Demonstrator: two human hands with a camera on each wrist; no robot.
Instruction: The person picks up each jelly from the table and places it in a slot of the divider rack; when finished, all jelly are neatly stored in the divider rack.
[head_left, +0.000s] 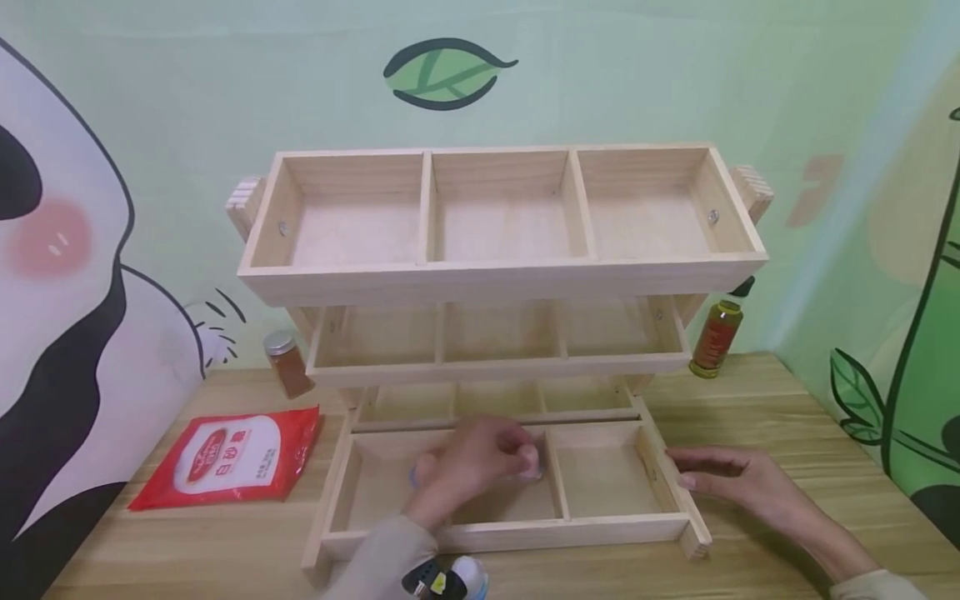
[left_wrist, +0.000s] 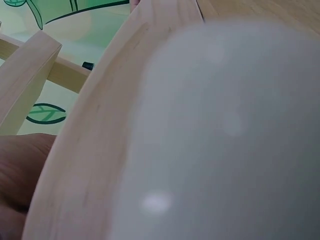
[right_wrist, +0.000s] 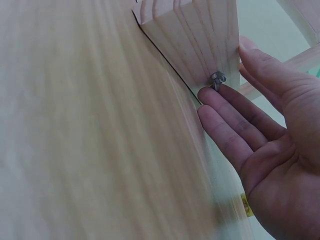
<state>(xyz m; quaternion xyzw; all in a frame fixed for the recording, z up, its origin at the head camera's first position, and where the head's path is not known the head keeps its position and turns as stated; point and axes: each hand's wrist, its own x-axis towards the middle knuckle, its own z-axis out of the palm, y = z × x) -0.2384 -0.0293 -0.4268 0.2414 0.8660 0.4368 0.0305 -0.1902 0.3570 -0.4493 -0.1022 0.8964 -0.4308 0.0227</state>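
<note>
A three-tier light wooden rack (head_left: 502,283) with divided trays stands on the table. My left hand (head_left: 472,462) reaches into the wide left compartment of the bottom tray (head_left: 622,529), its fingers curled over a small pale object (head_left: 531,462) whose kind cannot be told, mostly hidden by the hand. In the left wrist view a blurred white rounded thing (left_wrist: 225,135) fills much of the picture, with part of the hand (left_wrist: 22,180) at lower left. My right hand (head_left: 757,492) touches the bottom tray's right side with nearly straight fingers (right_wrist: 225,130), close to a metal screw fitting (right_wrist: 217,79).
Left of the rack lie a red-and-white packet (head_left: 225,458) and a silver-lidded jar (head_left: 288,364) of reddish-brown contents. Behind its right side stands an oil bottle (head_left: 717,337) with a black top. A white rounded top (head_left: 471,575) shows near my left wrist at the front.
</note>
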